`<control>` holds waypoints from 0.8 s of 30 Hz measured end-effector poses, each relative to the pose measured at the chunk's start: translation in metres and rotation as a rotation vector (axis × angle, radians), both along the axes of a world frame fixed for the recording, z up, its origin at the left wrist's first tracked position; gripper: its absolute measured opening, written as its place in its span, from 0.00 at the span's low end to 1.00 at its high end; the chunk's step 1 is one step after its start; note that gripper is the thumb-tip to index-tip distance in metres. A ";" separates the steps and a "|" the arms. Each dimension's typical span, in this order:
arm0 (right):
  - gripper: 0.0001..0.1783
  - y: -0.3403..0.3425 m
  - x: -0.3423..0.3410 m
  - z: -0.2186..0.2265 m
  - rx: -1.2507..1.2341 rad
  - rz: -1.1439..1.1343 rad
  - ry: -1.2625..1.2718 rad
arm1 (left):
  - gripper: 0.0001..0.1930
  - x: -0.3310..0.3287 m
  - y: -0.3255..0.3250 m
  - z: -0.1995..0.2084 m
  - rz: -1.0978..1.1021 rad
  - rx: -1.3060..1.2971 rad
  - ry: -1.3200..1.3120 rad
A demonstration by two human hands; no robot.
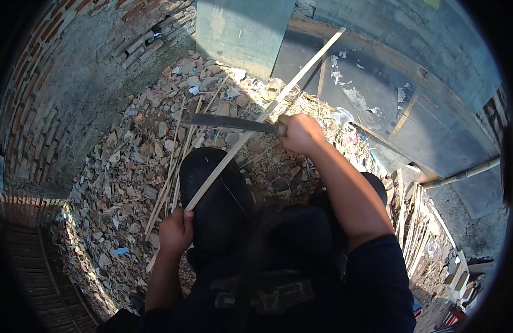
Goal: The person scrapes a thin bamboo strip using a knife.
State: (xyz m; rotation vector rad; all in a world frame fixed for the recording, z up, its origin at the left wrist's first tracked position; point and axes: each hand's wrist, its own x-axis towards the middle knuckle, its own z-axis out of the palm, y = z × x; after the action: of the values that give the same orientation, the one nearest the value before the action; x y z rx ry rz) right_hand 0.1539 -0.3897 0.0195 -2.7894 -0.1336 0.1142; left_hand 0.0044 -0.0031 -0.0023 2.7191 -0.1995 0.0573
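Brick wall (95,83) at left, worn grey panels (356,72) ahead, rubble (129,172) underfoot, sunlit in patches. Strip (229,161), pale, probably bamboo or wood, runs slantwise from beside the left thigh, above the left knee (209,166), to a far end in front of the panels. Left hand (176,230) closed round its near part, thumb along it, a short tail showing below the fist. Right hand (302,134) gripping the handle of a long dark knife (226,122), blade pointing left and crossing the strip near mid-length; cannot tell whether steel touches it. More thin sticks (170,172) lie on the rubble beside the left knee; a bundle (415,225) stands off to the right. Handling, by judgement: strip light and stiff, with some spring over that length; far end likely to whip if held only at the near end. Edges may be sharp or splintery, so a firm grip without sliding the palm. Best hold: near end, well clear of the blade. Knife likely heavier, blade-forward; handle only.
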 end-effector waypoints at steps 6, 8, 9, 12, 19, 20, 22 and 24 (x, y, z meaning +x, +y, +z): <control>0.15 -0.009 -0.003 0.005 0.072 -0.136 0.045 | 0.16 0.000 0.002 -0.002 -0.007 0.047 -0.014; 0.14 0.008 -0.012 0.006 0.067 -0.059 0.007 | 0.17 0.001 0.001 -0.004 -0.004 -0.018 -0.010; 0.13 0.014 -0.014 0.005 0.061 0.020 -0.033 | 0.17 0.001 0.001 -0.004 -0.005 -0.015 -0.009; 0.14 -0.007 0.002 -0.005 0.030 0.012 -0.091 | 0.17 -0.002 -0.001 -0.003 -0.013 -0.019 -0.021; 0.18 -0.010 0.002 0.006 -0.029 -0.166 -0.018 | 0.17 0.002 0.000 -0.006 -0.008 0.013 -0.006; 0.18 -0.003 -0.001 0.009 -0.018 -0.074 -0.028 | 0.17 0.001 0.001 -0.007 -0.005 -0.003 -0.006; 0.18 0.008 -0.009 0.017 -0.071 0.091 -0.015 | 0.17 -0.002 0.002 -0.008 -0.008 0.000 -0.007; 0.18 -0.005 -0.003 0.017 -0.070 0.036 -0.053 | 0.17 0.000 0.002 -0.009 -0.011 0.000 -0.006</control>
State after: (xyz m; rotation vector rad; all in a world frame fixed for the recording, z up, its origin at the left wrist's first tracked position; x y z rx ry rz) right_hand 0.1507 -0.3943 0.0366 -2.8619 -0.1969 0.0553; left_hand 0.0040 -0.0014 -0.0113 2.7175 -0.2164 0.0629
